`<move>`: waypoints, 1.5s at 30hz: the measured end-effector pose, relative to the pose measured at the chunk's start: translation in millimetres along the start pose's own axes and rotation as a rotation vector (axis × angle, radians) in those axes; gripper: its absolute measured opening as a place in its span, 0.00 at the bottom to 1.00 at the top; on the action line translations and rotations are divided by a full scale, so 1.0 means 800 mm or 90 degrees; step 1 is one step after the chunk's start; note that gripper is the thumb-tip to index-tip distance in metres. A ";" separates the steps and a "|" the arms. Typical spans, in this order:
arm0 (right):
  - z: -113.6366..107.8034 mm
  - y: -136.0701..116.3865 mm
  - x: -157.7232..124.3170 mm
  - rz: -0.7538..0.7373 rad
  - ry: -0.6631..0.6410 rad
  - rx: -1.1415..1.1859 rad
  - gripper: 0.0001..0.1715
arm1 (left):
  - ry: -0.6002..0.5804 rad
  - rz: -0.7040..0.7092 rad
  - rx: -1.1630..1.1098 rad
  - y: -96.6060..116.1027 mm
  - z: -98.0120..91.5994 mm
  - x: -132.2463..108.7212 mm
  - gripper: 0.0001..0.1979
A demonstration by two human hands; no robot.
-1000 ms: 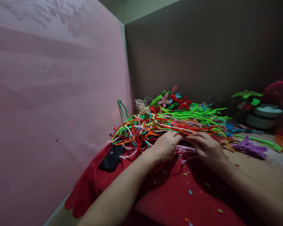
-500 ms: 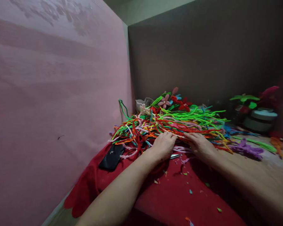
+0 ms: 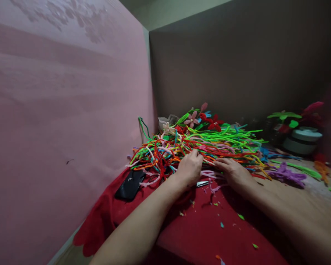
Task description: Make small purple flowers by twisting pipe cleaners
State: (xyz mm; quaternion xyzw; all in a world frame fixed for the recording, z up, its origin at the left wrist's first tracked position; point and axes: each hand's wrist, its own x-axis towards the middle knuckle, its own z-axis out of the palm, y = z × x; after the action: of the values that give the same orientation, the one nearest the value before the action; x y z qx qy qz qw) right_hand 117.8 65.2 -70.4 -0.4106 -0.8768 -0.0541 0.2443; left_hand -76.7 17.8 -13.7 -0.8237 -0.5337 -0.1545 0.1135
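A large heap of coloured pipe cleaners (image 3: 231,137) lies on the table, mostly green, red, orange and pink. At its front edge, my left hand (image 3: 190,167) has its fingers curled in a pinch. My right hand (image 3: 233,172) is a little to the right, thumb and fingers closed together. A pale pink pipe cleaner (image 3: 208,161) spans the gap between both sets of fingertips, its ends hidden by them. Just below lie a small silvery metal tool (image 3: 202,183), partly covered by the left hand, and a few light purple pipe cleaners (image 3: 213,175).
A black phone-like slab (image 3: 130,185) rests on the red cloth (image 3: 204,235), which is strewn with fuzzy scraps. Finished fuzzy flowers (image 3: 191,119) stand behind the heap. To the right are a purple fuzzy flower (image 3: 287,175) and a lidded jar (image 3: 302,141). A pink wall (image 3: 71,129) borders the left.
My left hand has risen slightly and its fingers have curled tighter. The right hand has barely shifted. The pale pipe cleaner stays between them.
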 end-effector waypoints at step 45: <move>-0.097 -0.080 0.015 0.269 0.090 0.636 0.22 | 0.079 -0.063 -0.290 -0.056 0.035 -0.006 0.19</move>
State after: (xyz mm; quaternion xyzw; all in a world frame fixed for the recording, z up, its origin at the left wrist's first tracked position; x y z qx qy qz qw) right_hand 93.4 8.7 9.7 -0.4072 -0.6758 0.3917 0.4733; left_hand -115.4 41.8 -40.4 -0.7899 -0.5167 -0.3265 -0.0506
